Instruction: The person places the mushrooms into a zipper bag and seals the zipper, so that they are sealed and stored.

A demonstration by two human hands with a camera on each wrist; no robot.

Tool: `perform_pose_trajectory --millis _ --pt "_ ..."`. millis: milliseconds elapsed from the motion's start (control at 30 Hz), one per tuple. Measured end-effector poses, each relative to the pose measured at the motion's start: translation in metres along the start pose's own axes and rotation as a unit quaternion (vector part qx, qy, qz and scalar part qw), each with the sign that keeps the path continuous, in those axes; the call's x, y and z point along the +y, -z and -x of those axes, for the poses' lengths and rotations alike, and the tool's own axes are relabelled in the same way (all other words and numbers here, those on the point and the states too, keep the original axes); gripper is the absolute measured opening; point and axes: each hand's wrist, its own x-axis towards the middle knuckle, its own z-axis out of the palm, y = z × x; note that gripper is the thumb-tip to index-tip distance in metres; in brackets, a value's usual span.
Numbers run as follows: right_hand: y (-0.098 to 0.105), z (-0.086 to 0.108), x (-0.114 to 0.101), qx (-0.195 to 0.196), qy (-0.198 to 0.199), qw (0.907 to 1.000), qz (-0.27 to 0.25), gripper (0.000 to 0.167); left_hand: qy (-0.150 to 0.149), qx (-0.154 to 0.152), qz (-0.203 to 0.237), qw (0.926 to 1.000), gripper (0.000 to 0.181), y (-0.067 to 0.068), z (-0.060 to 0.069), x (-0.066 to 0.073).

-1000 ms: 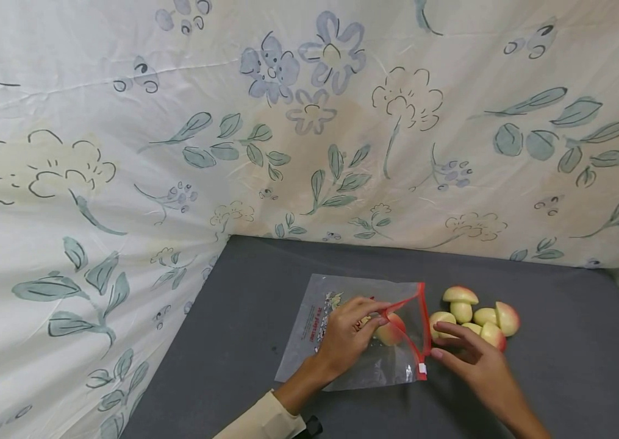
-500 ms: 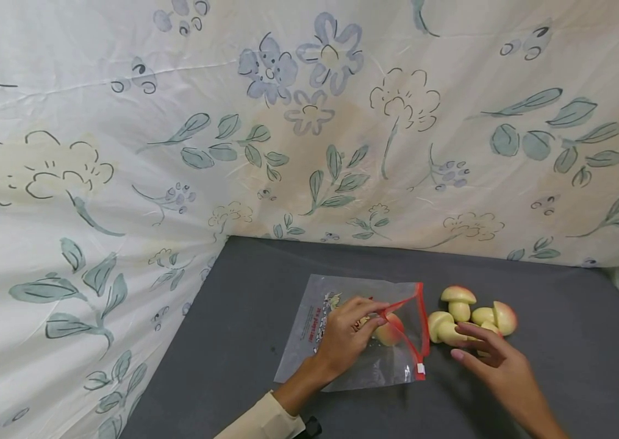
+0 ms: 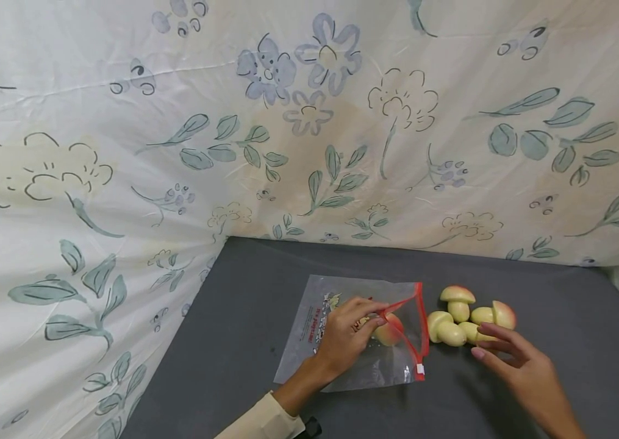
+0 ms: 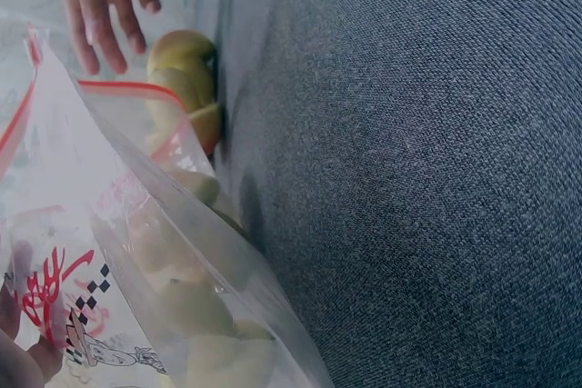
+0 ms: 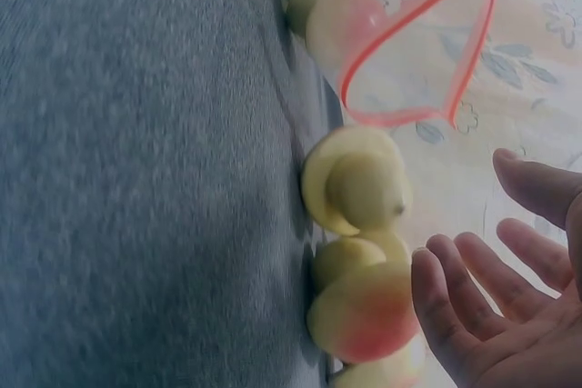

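Note:
A clear zip bag [image 3: 375,373] with a red closure lies on the dark table, its mouth spread toward the right. My left hand [image 3: 339,338] pinches the upper lip of that mouth. Inside shows a toy mushroom [image 3: 390,330] with a reddish cap; the left wrist view gives more pale rounded shapes [image 4: 195,306] through the plastic. Just right of the bag sit several yellow mushrooms, among them an upright one [image 3: 458,303] and one tipped sideways [image 3: 494,314]. Beside them hovers my right hand [image 3: 525,369], fingers spread loosely in the right wrist view, holding nothing.
The dark grey table [image 3: 243,292] meets a floral cloth [image 3: 309,183] at its back and left sides. A white slider [image 3: 420,369] sits at the near end of the bag's red closure. A dark band shows at my left cuff.
My right hand has drawn away from the bag's mouth, rightward and slightly toward me, uncovering mushrooms on the left of the group. My left hand keeps its place on the bag.

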Motion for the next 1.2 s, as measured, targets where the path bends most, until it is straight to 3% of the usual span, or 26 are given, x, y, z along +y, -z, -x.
perform_pose_trajectory --millis 367,967,1200 --pt "0.011 -0.002 0.015 0.05 -0.004 0.9986 0.019 0.051 -0.001 0.002 0.004 1.0 0.027 0.0 0.001 0.0" --pt "0.027 -0.01 0.032 0.08 -0.035 0.9962 -0.002 0.05 -0.001 0.002 0.003 1.0 0.027 0.001 0.002 -0.001" --pt "0.033 -0.016 0.038 0.081 -0.102 0.9915 0.009 0.054 0.006 -0.001 0.01 0.9999 0.026 0.001 0.003 -0.001"
